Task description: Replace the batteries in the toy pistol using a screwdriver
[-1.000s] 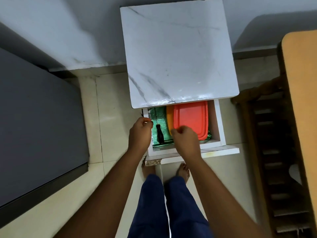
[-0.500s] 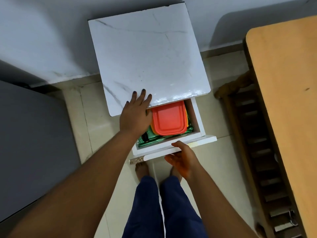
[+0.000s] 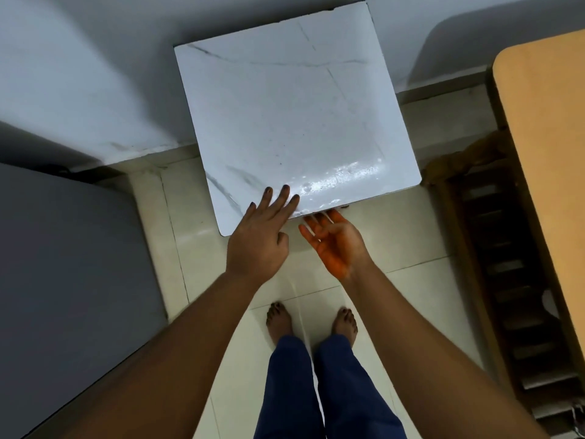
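Observation:
A small white cabinet with a marble-patterned top stands against the wall. Its drawer is pushed in, so the screwdriver, the green lining and the red-lidded box inside are hidden. My left hand lies flat, fingers spread, with its fingertips on the front left corner of the top. My right hand is open, palm turned up, its fingertips at the cabinet's front edge under the top. Neither hand holds anything. No toy pistol or batteries show.
A dark grey surface fills the left side. A wooden table top and a dark slatted wooden chair stand at the right. My bare feet are on the pale tiled floor in front of the cabinet.
The drawer that stood open has been pushed shut, hiding the screwdriver and red-lidded box. My left hand moved from the drawer onto the cabinet top; my right hand pushed the drawer front in.

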